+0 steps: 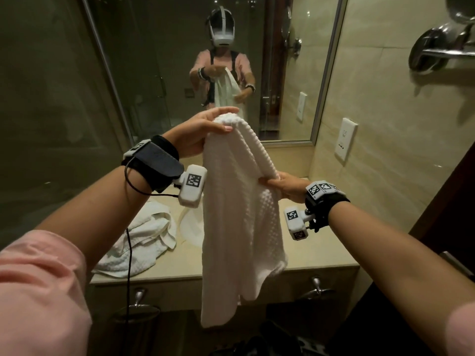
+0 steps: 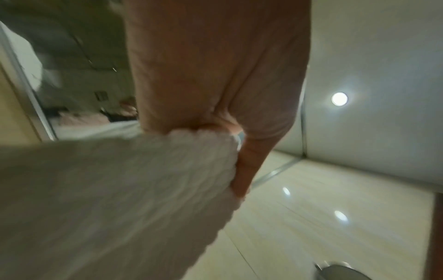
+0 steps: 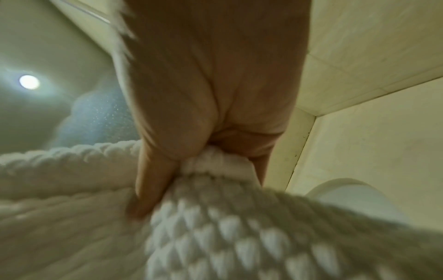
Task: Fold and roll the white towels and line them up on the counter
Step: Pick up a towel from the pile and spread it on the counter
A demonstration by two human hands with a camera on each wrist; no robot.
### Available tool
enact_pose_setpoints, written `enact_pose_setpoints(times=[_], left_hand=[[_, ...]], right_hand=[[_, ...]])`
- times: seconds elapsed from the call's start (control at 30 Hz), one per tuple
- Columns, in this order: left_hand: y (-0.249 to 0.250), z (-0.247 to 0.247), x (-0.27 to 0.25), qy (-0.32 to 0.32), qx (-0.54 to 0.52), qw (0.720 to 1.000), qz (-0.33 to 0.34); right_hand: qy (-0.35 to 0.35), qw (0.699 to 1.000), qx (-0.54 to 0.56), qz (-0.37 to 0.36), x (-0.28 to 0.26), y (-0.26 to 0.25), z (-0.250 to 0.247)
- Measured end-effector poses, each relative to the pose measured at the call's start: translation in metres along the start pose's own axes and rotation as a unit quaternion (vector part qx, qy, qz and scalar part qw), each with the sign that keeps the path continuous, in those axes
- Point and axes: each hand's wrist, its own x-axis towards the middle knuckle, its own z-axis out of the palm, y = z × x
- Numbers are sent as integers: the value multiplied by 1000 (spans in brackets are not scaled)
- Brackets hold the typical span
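A person in pink sleeves (image 1: 38,281) holds a white waffle-weave towel (image 1: 239,227) up in the air above the front edge of a beige tabletop (image 1: 316,250), both wrists strapped with cameras. The right hand (image 1: 288,185), nearer and lower, has fingers and thumb closed on the towel's upper hem; the right wrist view shows the thumb (image 3: 153,181) pressed into bunched cloth. The left hand (image 1: 203,129), raised higher and farther forward, pinches the other end of that hem between thumb and fingers, and the left wrist view, though blurred, shows the cloth gathered under the palm. Between the two hands the hem sags in a doubled fold, and the rest of the towel hangs down past the tabletop's front edge, in front of the drawers with their metal pulls (image 1: 317,285).

A second towel (image 1: 144,242) lies crumpled on the tabletop's left part, near the front edge. Just right of it, partly hidden by the hanging towel, is a white basin (image 1: 190,227). Beyond the tabletop's rear edge a wall mirror (image 1: 180,60) reflects the person and the towel. A socket plate (image 1: 345,141) is on the tiled wall at right, with chrome fittings (image 1: 442,44) above.
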Motion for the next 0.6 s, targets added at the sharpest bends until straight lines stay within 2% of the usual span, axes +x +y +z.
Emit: enact_pose_setpoints(times=[0.07,0.17,0.33,0.43,0.53,0.6], left_hand=[[-2,-13,-7,10,-15,999,-35],[-10,-24,-14,23,5,995,-97],[-27,-16,-20,71,43,974,-209],[-28,-3,-17,46,38,980,-190],[-19,18,-14,-37,10,988,-153],[-17,30,-6,-81,27,989,-118]], right_hand=[[33,998,27,-41,-1,-11,0],[40,992,75,-95,-2,-30,4],[82,975,78,-190,-5,-61,17],[68,970,65,-222,-9,-76,17],[41,969,53,-240,-17,-91,20],[36,964,23,-262,-20,-99,21]])
